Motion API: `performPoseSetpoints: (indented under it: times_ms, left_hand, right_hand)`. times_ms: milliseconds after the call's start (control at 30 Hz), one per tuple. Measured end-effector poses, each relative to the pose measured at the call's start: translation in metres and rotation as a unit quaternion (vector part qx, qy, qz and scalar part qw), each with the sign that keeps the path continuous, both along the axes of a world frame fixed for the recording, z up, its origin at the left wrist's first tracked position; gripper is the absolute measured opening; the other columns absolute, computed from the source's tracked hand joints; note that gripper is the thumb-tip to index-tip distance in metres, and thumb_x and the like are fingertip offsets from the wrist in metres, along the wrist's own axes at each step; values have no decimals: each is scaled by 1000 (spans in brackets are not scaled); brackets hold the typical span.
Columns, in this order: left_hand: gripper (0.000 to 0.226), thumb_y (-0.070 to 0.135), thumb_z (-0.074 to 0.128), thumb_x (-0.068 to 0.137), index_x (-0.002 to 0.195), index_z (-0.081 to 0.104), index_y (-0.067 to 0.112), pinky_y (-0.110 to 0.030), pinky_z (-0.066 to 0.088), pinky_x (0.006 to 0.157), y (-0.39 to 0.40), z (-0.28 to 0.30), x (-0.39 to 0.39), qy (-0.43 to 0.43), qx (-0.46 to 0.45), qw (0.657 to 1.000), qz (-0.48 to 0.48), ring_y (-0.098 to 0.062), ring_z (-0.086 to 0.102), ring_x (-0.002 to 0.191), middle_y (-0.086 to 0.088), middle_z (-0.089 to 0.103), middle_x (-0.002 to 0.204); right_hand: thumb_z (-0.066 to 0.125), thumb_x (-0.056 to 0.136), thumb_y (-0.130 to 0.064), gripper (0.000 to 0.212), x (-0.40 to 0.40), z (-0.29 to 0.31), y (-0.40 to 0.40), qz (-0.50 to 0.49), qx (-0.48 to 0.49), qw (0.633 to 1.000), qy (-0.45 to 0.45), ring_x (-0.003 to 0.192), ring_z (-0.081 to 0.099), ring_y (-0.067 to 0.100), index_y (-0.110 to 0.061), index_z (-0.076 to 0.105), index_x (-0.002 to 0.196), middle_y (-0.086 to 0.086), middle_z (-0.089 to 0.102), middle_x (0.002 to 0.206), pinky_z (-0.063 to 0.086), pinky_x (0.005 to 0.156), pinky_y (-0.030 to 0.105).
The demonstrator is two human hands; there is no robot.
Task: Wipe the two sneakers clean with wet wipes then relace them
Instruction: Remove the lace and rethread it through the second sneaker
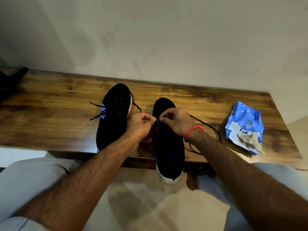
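looks like we're in the relacing half now. the left sneaker (114, 116) sits on the wooden desk (50, 110) with its lace crossed through the eyelets, ends loose, so probably threaded but not tied. the right sneaker (168, 144) is the one in work: our left hand (141, 125) and right hand (176, 122) each pinch its black lace (208, 126) over the tongue, grip narrow on both. both sneakers run lengthwise away from us, toes toward the wall, the right one's heel hanging off the near edge. the wet wipes pack (245, 124) lies off to the right with a used wipe (250, 139) on it, so wiping seems done.
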State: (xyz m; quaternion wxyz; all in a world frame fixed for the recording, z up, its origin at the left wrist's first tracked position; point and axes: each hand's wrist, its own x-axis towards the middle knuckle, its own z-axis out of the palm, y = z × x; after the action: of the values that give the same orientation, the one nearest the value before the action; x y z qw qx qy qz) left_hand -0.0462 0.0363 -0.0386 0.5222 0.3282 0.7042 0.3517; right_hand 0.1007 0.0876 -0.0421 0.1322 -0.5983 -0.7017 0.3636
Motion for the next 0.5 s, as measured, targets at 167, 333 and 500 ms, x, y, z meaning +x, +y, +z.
performPoseSetpoints:
  times_ms: [167,333,500]
  left_hand:
    - [16,26,52,106,107,65,18,-32,56,62,3,-4,5,23,-9,999,-21,-18,67,91,-5,69,105]
    - [9,21,42,108,107,51,21,-32,53,76,11,16,-6,181,127,974,45,-17,62,97,-1,60,107]
    - [7,18,35,111,108,42,17,-29,53,52,31,67,-45,-215,259,886,320,-9,54,53,1,54,79]
  right_hand:
    - [59,90,-55,16,0,7,-4,17,23,999,40,92,56,10,-45,62,102,-15,60,90,47,93,55]
    - [46,85,-75,40,2,15,-13,85,46,987,-130,124,33,26,-51,56,116,-3,44,124,26,99,54]
    - [45,85,-77,40,5,17,-12,95,50,985,-132,124,30,25,-54,55,117,-5,38,122,28,103,56]
